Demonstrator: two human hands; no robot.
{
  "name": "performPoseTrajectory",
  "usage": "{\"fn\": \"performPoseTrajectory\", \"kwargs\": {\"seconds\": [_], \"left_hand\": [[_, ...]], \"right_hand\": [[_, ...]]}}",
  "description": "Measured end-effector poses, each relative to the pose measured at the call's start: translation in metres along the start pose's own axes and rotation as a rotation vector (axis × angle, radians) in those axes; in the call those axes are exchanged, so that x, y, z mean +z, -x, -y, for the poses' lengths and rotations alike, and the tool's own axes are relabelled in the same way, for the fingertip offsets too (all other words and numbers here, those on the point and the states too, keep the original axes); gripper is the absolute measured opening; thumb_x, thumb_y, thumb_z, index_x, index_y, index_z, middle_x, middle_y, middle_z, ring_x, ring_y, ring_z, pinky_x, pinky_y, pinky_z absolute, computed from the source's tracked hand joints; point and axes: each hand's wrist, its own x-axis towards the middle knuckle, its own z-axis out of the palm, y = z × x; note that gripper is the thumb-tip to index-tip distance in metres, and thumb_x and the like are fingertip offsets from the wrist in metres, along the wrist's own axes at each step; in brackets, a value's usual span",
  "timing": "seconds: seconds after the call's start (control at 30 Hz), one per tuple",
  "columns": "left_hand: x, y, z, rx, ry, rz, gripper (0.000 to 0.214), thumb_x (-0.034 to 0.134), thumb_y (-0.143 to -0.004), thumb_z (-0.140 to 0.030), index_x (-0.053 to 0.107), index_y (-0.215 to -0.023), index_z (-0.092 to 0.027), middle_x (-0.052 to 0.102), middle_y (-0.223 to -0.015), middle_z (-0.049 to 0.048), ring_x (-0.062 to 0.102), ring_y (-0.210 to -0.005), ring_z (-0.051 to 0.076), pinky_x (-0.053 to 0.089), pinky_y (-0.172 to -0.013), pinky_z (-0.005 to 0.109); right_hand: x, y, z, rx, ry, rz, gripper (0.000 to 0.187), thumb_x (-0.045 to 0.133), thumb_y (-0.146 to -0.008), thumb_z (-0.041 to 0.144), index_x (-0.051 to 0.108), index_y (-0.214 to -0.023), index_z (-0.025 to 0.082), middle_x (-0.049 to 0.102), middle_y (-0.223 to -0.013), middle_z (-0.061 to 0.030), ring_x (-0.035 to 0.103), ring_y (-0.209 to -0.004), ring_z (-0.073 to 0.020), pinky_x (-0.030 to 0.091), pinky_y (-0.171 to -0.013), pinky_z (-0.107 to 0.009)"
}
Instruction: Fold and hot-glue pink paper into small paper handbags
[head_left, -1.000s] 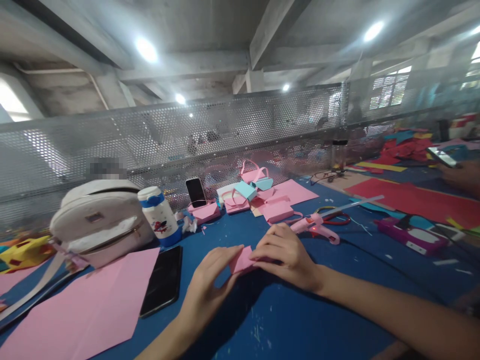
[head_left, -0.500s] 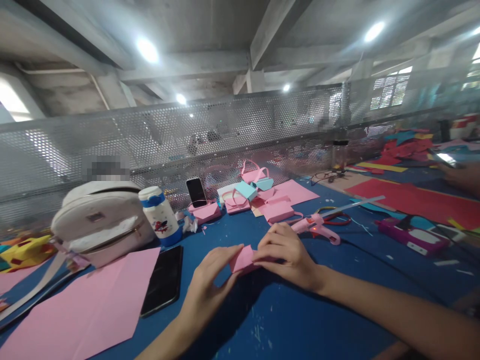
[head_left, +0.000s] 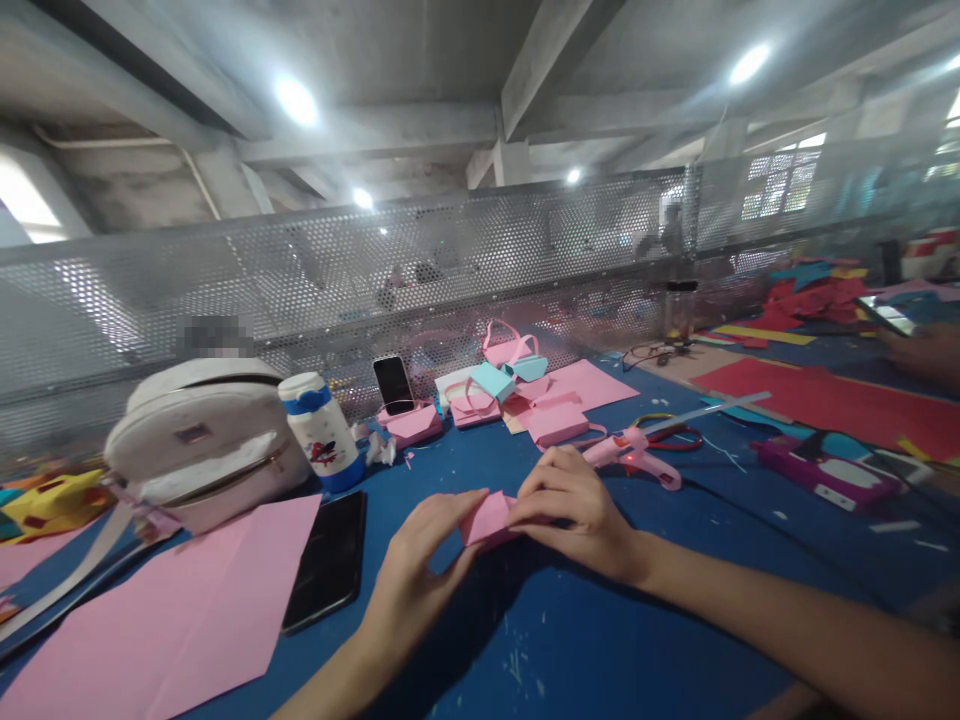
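Both my hands meet over a small folded piece of pink paper (head_left: pixel 486 519) on the blue table (head_left: pixel 570 640). My left hand (head_left: pixel 416 570) pinches its left end with bent fingers. My right hand (head_left: pixel 574 510) curls over its right end, the fingers pressed down on the fold. Most of the paper is hidden under my right fingers.
A black phone (head_left: pixel 328 573) and a large pink sheet (head_left: pixel 165 625) lie to the left, behind them a white bag (head_left: pixel 199 440) and a bottle (head_left: pixel 319 430). A pink glue gun (head_left: pixel 634 455), scissors and pink paper boxes (head_left: pixel 525 395) lie beyond. Another person's hand (head_left: pixel 926 350) holds a phone far right.
My hands and the pink paper have barely shifted. The other person's hand at the far right moved its phone a little.
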Motion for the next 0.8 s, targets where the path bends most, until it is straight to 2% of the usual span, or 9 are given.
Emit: {"fn": "performPoseTrajectory", "kwargs": {"seconds": [0.6, 0.8], "left_hand": [[-0.0007, -0.0010, -0.0006, -0.011, 0.010, -0.008, 0.033, 0.064, -0.089, -0.021, 0.066, -0.122, -0.023, 0.076, -0.110, 0.0086, 0.072, -0.098, 0.023, 0.059, -0.086, 0.034], [-0.0006, -0.0013, 0.0001, -0.029, 0.011, 0.003, 0.032, 0.063, -0.090, -0.022, 0.066, -0.122, -0.022, 0.075, -0.111, 0.0105, 0.072, -0.098, 0.024, 0.058, -0.087, 0.035]], "right_hand": [[-0.0006, -0.0012, 0.0003, 0.006, -0.012, 0.011, 0.019, 0.059, -0.098, 0.032, 0.074, -0.089, 0.022, 0.071, -0.080, -0.0016, 0.053, -0.079, -0.0183, 0.035, -0.073, -0.035], [-0.0013, -0.0006, -0.0017, 0.019, 0.031, 0.050, 0.013, 0.064, -0.095, 0.028, 0.074, -0.089, 0.022, 0.071, -0.080, -0.0014, 0.055, -0.079, -0.0179, 0.038, -0.075, -0.034]]}}
